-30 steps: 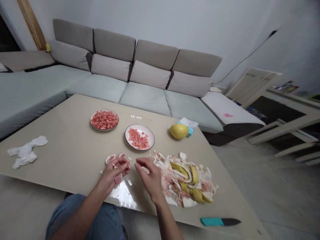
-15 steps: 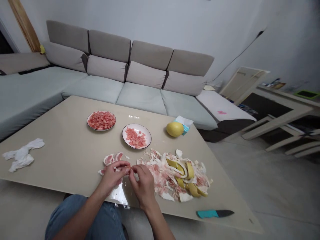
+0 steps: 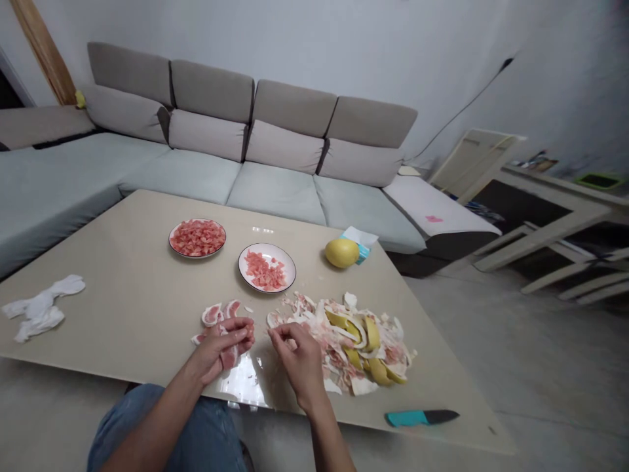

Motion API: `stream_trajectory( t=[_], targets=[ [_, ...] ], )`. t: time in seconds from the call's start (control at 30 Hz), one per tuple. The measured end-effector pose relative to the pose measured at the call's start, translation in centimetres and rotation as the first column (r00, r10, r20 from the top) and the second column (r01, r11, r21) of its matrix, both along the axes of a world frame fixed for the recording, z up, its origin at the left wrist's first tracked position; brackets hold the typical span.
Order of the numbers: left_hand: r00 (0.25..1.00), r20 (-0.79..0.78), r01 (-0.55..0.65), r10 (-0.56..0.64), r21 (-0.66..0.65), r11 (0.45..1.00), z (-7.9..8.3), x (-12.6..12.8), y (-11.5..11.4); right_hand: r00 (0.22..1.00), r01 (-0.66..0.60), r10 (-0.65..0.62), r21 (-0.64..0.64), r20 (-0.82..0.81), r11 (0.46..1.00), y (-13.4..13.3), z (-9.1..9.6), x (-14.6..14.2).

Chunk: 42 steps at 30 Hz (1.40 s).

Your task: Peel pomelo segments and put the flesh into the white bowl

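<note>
My left hand (image 3: 223, 347) is closed around a small piece of pink pomelo flesh (image 3: 250, 333), partly hidden by the fingers. Under and beside it lie several pomelo segments (image 3: 212, 315) with white pith. My right hand (image 3: 297, 362) is apart from the left, at the near left edge of a heap of pomelo peel and membrane (image 3: 339, 334). Its thumb and forefinger are pinched together; whatever is between them is too small to make out. Beyond both hands, a white plate (image 3: 246, 275) carries some pink pomelo pieces (image 3: 265, 271).
A fuller plate of pomelo pieces (image 3: 197, 237) stands farther back left. A whole yellow pomelo (image 3: 342, 253) rests against a tissue pack (image 3: 363, 252). The teal-handled knife (image 3: 421, 417) lies at the near right edge. Crumpled white tissues (image 3: 46, 305) lie at left; a sofa (image 3: 275, 190) stands behind.
My hands were together at the pomelo piece. Now the right hand has drawn away to the right, towards the peel heap, while the left stays with the piece.
</note>
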State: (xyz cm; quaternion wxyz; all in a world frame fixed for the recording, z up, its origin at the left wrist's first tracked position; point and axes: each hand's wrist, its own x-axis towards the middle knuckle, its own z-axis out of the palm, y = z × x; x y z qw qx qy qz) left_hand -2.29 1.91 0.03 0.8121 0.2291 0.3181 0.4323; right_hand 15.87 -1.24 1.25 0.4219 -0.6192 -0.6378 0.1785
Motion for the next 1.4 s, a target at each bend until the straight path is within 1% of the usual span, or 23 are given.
stream_trajectory(
  t=[0.07,0.13,0.2,0.23,0.3,0.37,0.43,0.5,0.53,0.6,0.67,0.73,0.8,0.83,1.0,1.1,1.3,1.4],
  targets=[
    [0.999,0.035,0.0,0.0,-0.004,1.0,-0.1,-0.1,0.0,0.994,0.036,-0.036,0.003,0.105,0.999,-0.2,-0.8,1.0],
    [0.998,0.06,0.002,-0.002,-0.005,1.0,-0.2,-0.2,0.0,0.978,0.031,-0.033,0.012,0.208,0.999,-0.5,-1.7,2.1],
    [0.998,0.065,0.004,-0.004,0.002,1.0,-0.3,-0.2,0.1,0.953,0.041,-0.037,-0.005,0.299,0.999,-0.9,-2.6,3.1],
    [0.998,0.061,0.006,-0.006,0.01,1.0,-0.4,-0.2,0.1,0.939,0.068,-0.057,-0.018,0.338,0.998,-1.1,-3.0,3.5],
    [0.999,0.04,0.01,-0.011,0.03,0.999,-0.5,-0.2,0.1,0.916,0.122,-0.103,-0.025,0.389,0.992,-1.4,-3.6,4.1],
    [1.0,0.007,0.009,-0.01,0.055,0.998,-0.5,-0.1,0.1,0.914,0.124,-0.117,0.007,0.389,0.992,-1.5,-3.8,4.3],
    [1.0,-0.029,0.012,-0.01,0.089,0.996,-0.3,0.0,0.0,0.934,0.084,-0.085,0.019,0.348,0.996,-1.6,-3.5,4.1],
    [0.997,-0.078,0.023,-0.012,0.131,0.991,-0.1,0.1,-0.1,0.963,0.054,-0.046,-0.023,0.267,0.998,-1.7,-2.9,3.4],
    [0.994,-0.107,0.031,-0.015,0.151,0.988,0.1,0.2,-0.2,0.979,0.038,-0.027,-0.052,0.202,0.998,-1.8,-2.4,3.0],
    [0.986,-0.168,0.053,-0.021,0.187,0.981,0.2,0.3,-0.3,1.0,-0.022,0.023,-0.094,0.015,0.995,-1.9,-1.3,1.9],
    [0.975,-0.221,0.087,-0.038,0.214,0.973,0.1,0.5,-0.4,0.976,-0.128,0.102,-0.127,-0.193,0.984,-2.0,-0.3,0.9],
    [0.963,-0.263,0.127,-0.064,0.231,0.965,-0.3,0.5,-0.5,0.929,-0.236,0.174,-0.16,-0.326,0.959,-1.9,0.4,0.1],
    [0.952,-0.295,0.157,-0.081,0.243,0.957,-0.6,0.5,-0.5,0.903,-0.292,0.207,-0.186,-0.376,0.938,-1.7,0.7,-0.5],
    [0.947,-0.311,0.165,-0.084,0.246,0.955,-0.8,0.5,-0.5,0.898,-0.297,0.204,-0.194,-0.391,0.935,-1.7,0.7,-0.7],
    [0.91,-0.404,0.203,-0.093,0.238,0.95,-0.9,0.4,-0.5,0.855,-0.263,0.105,-0.25,-0.508,0.932,-1.3,0.2,-1.4],
    [0.887,-0.453,0.225,-0.086,0.262,0.939,-0.8,0.5,-0.4,0.838,-0.276,0.095,-0.268,-0.537,0.923,-1.3,0.1,-1.4],
    [0.841,-0.54,0.224,-0.019,0.315,0.922,-0.4,0.8,-0.4,0.8,-0.308,0.067,-0.313,-0.596,0.899,-0.9,-0.3,-1.2],
    [0.835,-0.549,0.192,0.033,0.347,0.918,-0.2,0.9,-0.4,0.751,-0.316,0.036,-0.312,-0.659,0.896,-0.5,-0.9,-1.5]
  ],
)
